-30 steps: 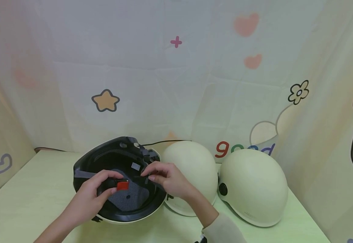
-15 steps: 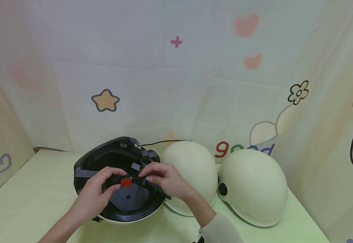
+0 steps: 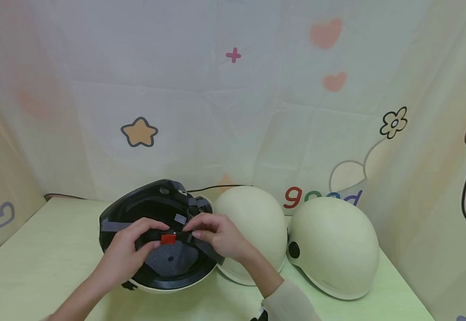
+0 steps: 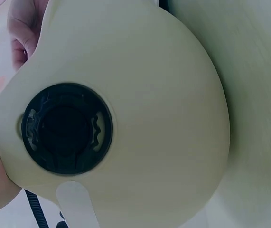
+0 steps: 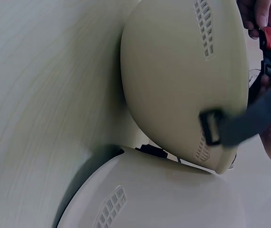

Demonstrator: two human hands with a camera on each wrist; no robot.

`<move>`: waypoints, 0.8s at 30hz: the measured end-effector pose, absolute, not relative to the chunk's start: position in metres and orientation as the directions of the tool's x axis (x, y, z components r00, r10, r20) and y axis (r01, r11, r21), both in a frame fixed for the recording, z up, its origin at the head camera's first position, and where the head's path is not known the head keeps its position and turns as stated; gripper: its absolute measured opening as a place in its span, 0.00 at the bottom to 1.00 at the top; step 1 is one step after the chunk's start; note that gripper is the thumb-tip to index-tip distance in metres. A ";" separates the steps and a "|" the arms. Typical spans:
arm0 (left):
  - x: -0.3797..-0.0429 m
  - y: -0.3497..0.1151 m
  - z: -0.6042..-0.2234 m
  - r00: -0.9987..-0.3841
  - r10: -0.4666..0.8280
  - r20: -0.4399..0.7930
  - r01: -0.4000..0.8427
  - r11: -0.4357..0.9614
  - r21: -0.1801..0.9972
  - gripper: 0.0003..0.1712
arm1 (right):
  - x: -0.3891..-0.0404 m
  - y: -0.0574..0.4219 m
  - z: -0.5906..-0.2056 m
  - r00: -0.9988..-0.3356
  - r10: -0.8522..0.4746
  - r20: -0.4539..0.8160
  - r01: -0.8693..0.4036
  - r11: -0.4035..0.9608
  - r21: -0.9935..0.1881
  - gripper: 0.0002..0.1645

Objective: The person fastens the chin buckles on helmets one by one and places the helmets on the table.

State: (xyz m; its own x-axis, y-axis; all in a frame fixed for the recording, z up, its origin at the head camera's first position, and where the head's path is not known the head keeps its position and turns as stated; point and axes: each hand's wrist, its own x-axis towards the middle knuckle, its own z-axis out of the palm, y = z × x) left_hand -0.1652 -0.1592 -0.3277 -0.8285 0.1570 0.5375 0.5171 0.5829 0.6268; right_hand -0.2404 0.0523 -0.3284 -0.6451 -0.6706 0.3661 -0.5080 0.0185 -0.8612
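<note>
An upturned cream helmet (image 3: 152, 207) with a black lining lies at the left of the head view. Over its opening my left hand (image 3: 124, 254) pinches the red-tabbed half of a chin strap buckle (image 3: 168, 239). My right hand (image 3: 220, 236), facing it, pinches the black half with its strap. Both buckle halves are in line, end to end, in the right wrist view, where a loose grey strap end (image 5: 254, 123) hangs in front of the shell. The left wrist view is filled by the cream shell (image 4: 168, 114) and a round black disc (image 4: 66, 128); fingers show at its edge.
Two more cream helmets stand dome up to the right, a middle helmet (image 3: 253, 223) close against the upturned one and a right helmet (image 3: 337, 249) beside it. Behind the pale table (image 3: 28, 240) hangs a printed curtain (image 3: 184, 67), with a thin black cable (image 3: 216, 187) along its foot.
My left hand has moved slightly up and right, bringing the red-tabbed half up to the black half. My right hand has barely moved; the helmet shifted a touch right.
</note>
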 end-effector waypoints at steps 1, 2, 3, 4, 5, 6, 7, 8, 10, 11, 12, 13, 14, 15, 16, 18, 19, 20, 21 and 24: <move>-0.166 -0.160 -0.327 -0.826 0.160 0.541 0.521 0.585 0.622 0.23 | -0.240 0.052 -0.328 -0.649 -0.670 0.362 -0.500 0.017 -0.866 0.10; -0.167 -0.161 -0.327 -0.823 0.163 0.545 0.525 0.587 0.617 0.22 | -0.240 0.052 -0.327 -0.653 -0.668 0.357 -0.491 0.014 -0.871 0.10; -0.168 -0.162 -0.327 -0.819 0.166 0.549 0.529 0.587 0.613 0.22 | -0.240 0.052 -0.327 -0.658 -0.667 0.351 -0.478 0.009 -0.878 0.10; -0.169 -0.163 -0.327 -0.819 0.167 0.550 0.530 0.587 0.611 0.22 | -0.240 0.051 -0.326 -0.663 -0.663 0.347 -0.468 0.006 -0.884 0.10; -0.170 -0.164 -0.326 -0.819 0.168 0.548 0.530 0.585 0.614 0.22 | -0.239 0.051 -0.326 -0.669 -0.659 0.342 -0.458 0.003 -0.889 0.11; -0.171 -0.165 -0.326 -0.821 0.168 0.546 0.530 0.583 0.616 0.22 | -0.239 0.050 -0.325 -0.674 -0.656 0.338 -0.448 0.000 -0.894 0.11; -0.172 -0.165 -0.326 -0.822 0.167 0.544 0.528 0.583 0.618 0.21 | -0.239 0.050 -0.325 -0.680 -0.652 0.336 -0.441 -0.004 -0.898 0.11; -0.172 -0.166 -0.326 -0.824 0.166 0.541 0.525 0.580 0.622 0.21 | -0.239 0.050 -0.325 -0.682 -0.650 0.337 -0.436 -0.010 -0.900 0.11; -0.174 -0.168 -0.326 -0.827 0.162 0.538 0.522 0.577 0.629 0.21 | -0.239 0.049 -0.326 -0.681 -0.647 0.343 -0.432 -0.023 -0.902 0.12; -0.175 -0.168 -0.326 -0.827 0.160 0.538 0.521 0.576 0.630 0.21 | -0.240 0.049 -0.326 -0.679 -0.647 0.346 -0.431 -0.030 -0.902 0.13; -0.176 -0.169 -0.326 -0.827 0.159 0.540 0.521 0.577 0.629 0.21 | -0.240 0.049 -0.326 -0.676 -0.648 0.351 -0.433 -0.035 -0.901 0.13; -0.176 -0.169 -0.326 -0.827 0.159 0.539 0.521 0.577 0.630 0.21 | -0.240 0.049 -0.327 -0.673 -0.649 0.355 -0.435 -0.041 -0.899 0.14; -0.177 -0.169 -0.326 -0.827 0.159 0.539 0.521 0.577 0.630 0.21 | -0.240 0.049 -0.327 -0.667 -0.652 0.362 -0.439 -0.049 -0.897 0.15; -0.177 -0.169 -0.326 -0.828 0.160 0.538 0.521 0.576 0.630 0.21 | -0.240 0.049 -0.327 -0.662 -0.653 0.368 -0.444 -0.054 -0.894 0.15; -0.178 -0.170 -0.326 -0.828 0.160 0.537 0.520 0.576 0.631 0.22 | -0.240 0.049 -0.327 -0.659 -0.654 0.372 -0.448 -0.057 -0.892 0.16; -0.178 -0.170 -0.326 -0.828 0.164 0.536 0.522 0.574 0.631 0.22 | -0.240 0.049 -0.327 -0.655 -0.656 0.376 -0.453 -0.057 -0.890 0.17; -0.178 -0.170 -0.326 -0.827 0.167 0.537 0.525 0.572 0.630 0.22 | -0.240 0.049 -0.327 -0.653 -0.658 0.374 -0.450 -0.059 -0.891 0.17; -0.179 -0.170 -0.327 -0.824 0.171 0.541 0.530 0.571 0.627 0.22 | -0.240 0.050 -0.327 -0.655 -0.659 0.370 -0.446 -0.059 -0.893 0.16; -0.179 -0.170 -0.327 -0.819 0.177 0.546 0.538 0.571 0.620 0.22 | -0.240 0.050 -0.327 -0.659 -0.659 0.362 -0.440 -0.052 -0.896 0.16; -0.180 -0.170 -0.330 -0.791 0.206 0.576 0.573 0.577 0.582 0.23 | -0.240 0.051 -0.327 -0.660 -0.665 0.348 -0.434 -0.040 -0.900 0.13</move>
